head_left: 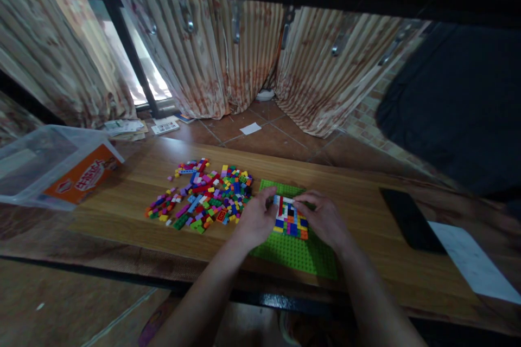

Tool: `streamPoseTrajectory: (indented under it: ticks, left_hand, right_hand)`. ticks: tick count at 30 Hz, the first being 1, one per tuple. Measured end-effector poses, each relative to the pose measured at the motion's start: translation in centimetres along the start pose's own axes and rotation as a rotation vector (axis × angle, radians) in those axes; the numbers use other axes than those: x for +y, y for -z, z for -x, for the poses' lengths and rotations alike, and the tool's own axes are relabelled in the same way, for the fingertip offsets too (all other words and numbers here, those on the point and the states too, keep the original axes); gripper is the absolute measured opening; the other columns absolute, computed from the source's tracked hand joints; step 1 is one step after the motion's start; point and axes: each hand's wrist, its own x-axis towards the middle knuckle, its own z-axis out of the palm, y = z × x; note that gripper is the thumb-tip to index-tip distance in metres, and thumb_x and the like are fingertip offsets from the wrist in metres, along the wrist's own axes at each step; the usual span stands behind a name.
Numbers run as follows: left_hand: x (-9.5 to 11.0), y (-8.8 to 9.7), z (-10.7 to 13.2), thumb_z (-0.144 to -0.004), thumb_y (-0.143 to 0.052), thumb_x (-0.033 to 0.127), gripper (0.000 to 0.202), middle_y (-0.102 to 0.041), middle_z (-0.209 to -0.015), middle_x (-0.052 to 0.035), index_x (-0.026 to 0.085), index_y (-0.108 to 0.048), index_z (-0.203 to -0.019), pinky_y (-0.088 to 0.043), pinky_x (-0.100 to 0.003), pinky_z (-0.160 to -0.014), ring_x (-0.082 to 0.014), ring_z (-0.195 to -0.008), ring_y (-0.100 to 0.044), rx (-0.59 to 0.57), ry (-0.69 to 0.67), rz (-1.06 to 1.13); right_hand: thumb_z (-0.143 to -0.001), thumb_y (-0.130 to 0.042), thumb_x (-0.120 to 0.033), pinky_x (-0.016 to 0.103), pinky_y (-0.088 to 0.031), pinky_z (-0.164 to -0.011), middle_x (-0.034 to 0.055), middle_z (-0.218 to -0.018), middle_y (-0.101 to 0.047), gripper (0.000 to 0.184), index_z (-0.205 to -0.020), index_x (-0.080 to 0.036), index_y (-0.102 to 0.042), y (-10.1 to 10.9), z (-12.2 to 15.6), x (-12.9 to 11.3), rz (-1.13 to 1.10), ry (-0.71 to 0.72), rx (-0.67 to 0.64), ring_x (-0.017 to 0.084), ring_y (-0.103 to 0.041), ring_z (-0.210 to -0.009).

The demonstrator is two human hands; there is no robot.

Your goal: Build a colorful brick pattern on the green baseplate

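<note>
A green studded baseplate (301, 256) lies on the wooden bench top in front of me. On it sits a flat, many-coloured patch of toy bricks (290, 222), with white and red ones toward its far side. My left hand (257, 221) is curled against the left edge of this patch, thumb and forefinger at its far left corner. My right hand (323, 216) grips the far right corner with bent fingers. Whether a single brick is pinched under either set of fingertips is hidden.
Left of the baseplate spreads a loose pile of mixed bricks (211, 195). A clear plastic box (36, 165) with an orange label stands at the far left. To the right lie a black phone-like slab (411, 220) and a white sheet (474, 260). Curtains (203, 59) hang beyond.
</note>
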Motion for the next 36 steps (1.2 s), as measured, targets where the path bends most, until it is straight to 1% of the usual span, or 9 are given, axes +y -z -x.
streamPoseTrajectory:
  ticks: [4,10,13,17,24,27,30,33,36]
  left_hand:
    - [0.4,-0.2,0.4,-0.087,-0.046,0.012,0.046,-0.061,-0.133,-0.0095,0.018,-0.055,-0.132,-0.041,-0.037,-0.110,-0.0213,-0.124,-0.055,0.014,-0.125,-0.219]
    - [0.1,-0.8,0.7,-0.095,-0.038,0.019,0.040,-0.059,-0.130,-0.0100,0.018,-0.056,-0.131,-0.043,-0.038,-0.108,-0.0216,-0.120,-0.056,-0.016,-0.290,-0.484]
    - [-0.2,-0.9,0.7,-0.098,-0.034,0.022,0.039,-0.057,-0.131,-0.0110,0.018,-0.056,-0.129,-0.043,-0.036,-0.108,-0.0213,-0.121,-0.055,-0.016,-0.318,-0.563]
    - [0.0,-0.9,0.8,-0.097,-0.033,0.019,0.041,-0.055,-0.134,-0.0134,0.016,-0.054,-0.132,-0.043,-0.035,-0.107,-0.0220,-0.121,-0.055,-0.040,-0.341,-0.683]
    - [1.5,-1.8,1.3,-0.092,-0.038,0.012,0.044,-0.055,-0.136,-0.0162,0.014,-0.053,-0.133,-0.049,-0.035,-0.098,-0.0257,-0.119,-0.057,-0.032,-0.264,-0.870]
    - [1.7,-2.0,1.4,-0.092,-0.037,0.011,0.043,-0.057,-0.132,-0.0167,0.014,-0.054,-0.132,-0.051,-0.035,-0.096,-0.0260,-0.117,-0.059,-0.024,-0.237,-0.865]
    - [1.3,-1.8,1.5,-0.094,-0.036,0.016,0.042,-0.057,-0.133,-0.0171,0.013,-0.053,-0.133,-0.049,-0.037,-0.101,-0.0264,-0.121,-0.057,-0.019,-0.264,-0.804]
    - [0.6,-1.5,1.6,-0.097,-0.036,0.023,0.042,-0.054,-0.138,-0.0152,0.015,-0.051,-0.135,-0.044,-0.038,-0.108,-0.0253,-0.128,-0.052,-0.003,-0.279,-0.688]
    - [0.3,-1.0,1.6,-0.097,-0.036,0.025,0.046,-0.048,-0.145,-0.0143,0.016,-0.043,-0.141,-0.042,-0.038,-0.110,-0.0236,-0.131,-0.050,0.055,-0.240,-0.522]
  right_hand:
    - [-0.087,-0.056,-0.033,0.035,-0.046,-0.083,0.0048,-0.090,-0.072,0.020,-0.085,-0.023,-0.074,-0.1,0.0,-0.1,-0.012,-0.010,0.009,0.020,-0.064,-0.086]
    - [-0.088,-0.055,-0.035,0.035,-0.046,-0.081,0.0043,-0.087,-0.072,0.023,-0.085,-0.023,-0.074,-0.2,-0.3,0.1,0.008,-0.002,-0.018,0.020,-0.064,-0.084]
    - [-0.089,-0.054,-0.037,0.035,-0.046,-0.081,0.0044,-0.086,-0.072,0.025,-0.084,-0.023,-0.074,-0.1,-0.4,0.2,0.026,0.019,-0.028,0.021,-0.064,-0.083]
    - [-0.087,-0.056,-0.038,0.035,-0.047,-0.081,0.0049,-0.087,-0.073,0.024,-0.083,-0.023,-0.075,-0.1,-0.5,0.3,0.013,0.018,-0.026,0.021,-0.065,-0.083]
    - [-0.084,-0.057,-0.035,0.036,-0.049,-0.078,0.0047,-0.084,-0.075,0.022,-0.079,-0.024,-0.076,-0.2,-0.7,0.0,0.005,-0.035,-0.012,0.021,-0.067,-0.078]
    - [-0.084,-0.059,-0.038,0.036,-0.050,-0.079,0.0044,-0.086,-0.076,0.022,-0.082,-0.024,-0.076,-0.3,-0.6,0.4,-0.026,-0.072,-0.038,0.022,-0.068,-0.081]
    - [-0.083,-0.061,-0.046,0.039,-0.051,-0.085,0.0051,-0.096,-0.076,0.028,-0.092,-0.023,-0.075,0.0,-0.6,1.1,-0.138,-0.120,-0.042,0.023,-0.069,-0.090]
    - [-0.083,-0.058,-0.053,0.040,-0.052,-0.087,0.0076,-0.104,-0.075,0.040,-0.103,-0.021,-0.073,0.7,-0.5,1.8,-0.249,-0.148,0.089,0.024,-0.069,-0.096]
    - [-0.084,-0.053,-0.058,0.039,-0.053,-0.082,0.0092,-0.096,-0.076,0.047,-0.101,-0.019,-0.072,1.6,-0.3,2.5,-0.210,-0.184,0.224,0.025,-0.070,-0.091]
